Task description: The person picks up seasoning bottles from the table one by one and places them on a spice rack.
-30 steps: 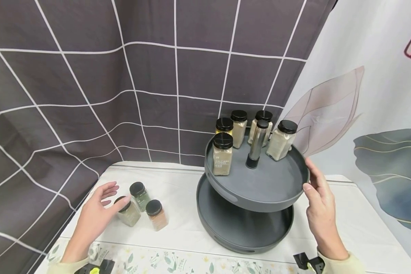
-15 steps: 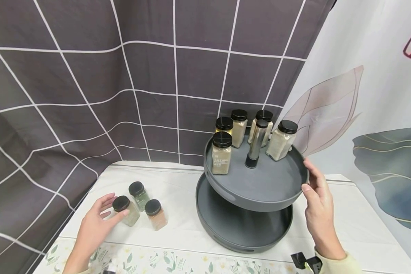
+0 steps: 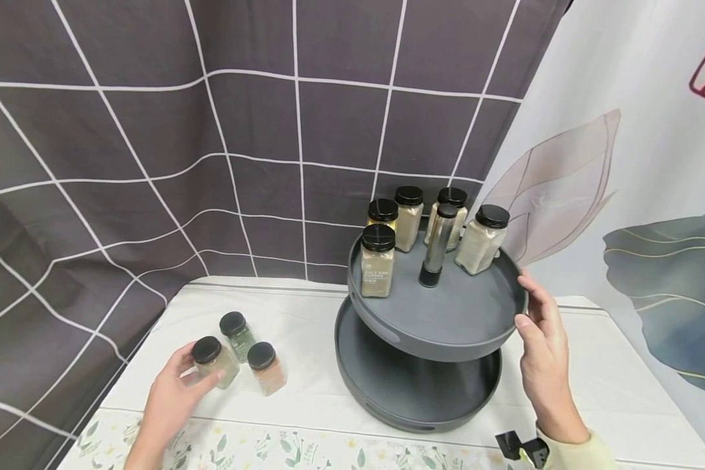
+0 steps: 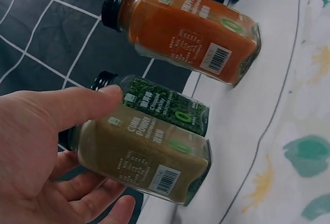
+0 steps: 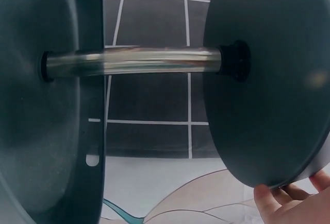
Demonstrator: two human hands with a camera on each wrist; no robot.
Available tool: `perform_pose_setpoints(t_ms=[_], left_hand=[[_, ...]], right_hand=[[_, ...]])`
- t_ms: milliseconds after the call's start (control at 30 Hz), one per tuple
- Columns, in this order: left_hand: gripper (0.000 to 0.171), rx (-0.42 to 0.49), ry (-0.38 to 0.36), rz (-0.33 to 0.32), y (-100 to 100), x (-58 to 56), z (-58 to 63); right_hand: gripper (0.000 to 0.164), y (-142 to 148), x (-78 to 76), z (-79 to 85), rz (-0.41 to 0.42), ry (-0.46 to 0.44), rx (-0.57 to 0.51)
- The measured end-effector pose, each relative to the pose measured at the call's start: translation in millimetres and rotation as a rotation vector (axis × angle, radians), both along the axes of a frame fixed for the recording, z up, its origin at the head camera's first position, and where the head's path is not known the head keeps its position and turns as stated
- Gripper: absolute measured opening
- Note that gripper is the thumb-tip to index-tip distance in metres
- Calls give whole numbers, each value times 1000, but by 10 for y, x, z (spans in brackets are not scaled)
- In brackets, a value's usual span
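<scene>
Left hand (image 3: 173, 395) grasps the cumin jar (image 3: 228, 372) on white cloth (image 3: 305, 326); parsley jar (image 3: 243, 343) at its 1 o'clock, orange-powder jar (image 3: 271, 378) at 3. Upper tray (image 3: 446, 320) — five jars (image 3: 378, 271) aboard — right hand (image 3: 545, 365) pinches the tray's edge at 3 o'clock.

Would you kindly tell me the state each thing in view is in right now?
Cumin powder jar: lid on, upright
Parsley jar: lid on, upright
Orange jar: lid on, upright
Lower tray: open side up
Upper tray: raised above the lower tray, open side up
Five jars on the upper tray: lids on, upright
Metal post: upright
Left grip: around the cumin powder jar
Right grip: holding the upper tray's rim
</scene>
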State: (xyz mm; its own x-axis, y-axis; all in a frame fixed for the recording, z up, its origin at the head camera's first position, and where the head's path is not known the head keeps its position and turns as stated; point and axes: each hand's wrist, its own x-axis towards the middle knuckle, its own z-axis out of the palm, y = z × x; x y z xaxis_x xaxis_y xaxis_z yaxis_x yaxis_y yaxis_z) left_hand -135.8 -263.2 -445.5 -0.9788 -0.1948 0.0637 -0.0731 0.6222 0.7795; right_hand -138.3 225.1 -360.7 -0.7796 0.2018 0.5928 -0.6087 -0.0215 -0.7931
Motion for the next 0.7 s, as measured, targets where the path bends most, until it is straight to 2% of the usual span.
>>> perform_pose_setpoints(t_ms=[167,367,567,700], left_hand=[[80,-1,-14,-3,-3,1,-59],[76,15,-35,33,15,2,-110],[77,21,-68,57,27,-2,-137],[79,22,-72,67,32,2,-134]], right_hand=[[44,-1,-4,-7,-2,7,-1],[44,-9,-9,-1,8,13,-8],[41,-14,-19,-13,43,25,-50],[39,-14,-28,-9,37,10,-49]])
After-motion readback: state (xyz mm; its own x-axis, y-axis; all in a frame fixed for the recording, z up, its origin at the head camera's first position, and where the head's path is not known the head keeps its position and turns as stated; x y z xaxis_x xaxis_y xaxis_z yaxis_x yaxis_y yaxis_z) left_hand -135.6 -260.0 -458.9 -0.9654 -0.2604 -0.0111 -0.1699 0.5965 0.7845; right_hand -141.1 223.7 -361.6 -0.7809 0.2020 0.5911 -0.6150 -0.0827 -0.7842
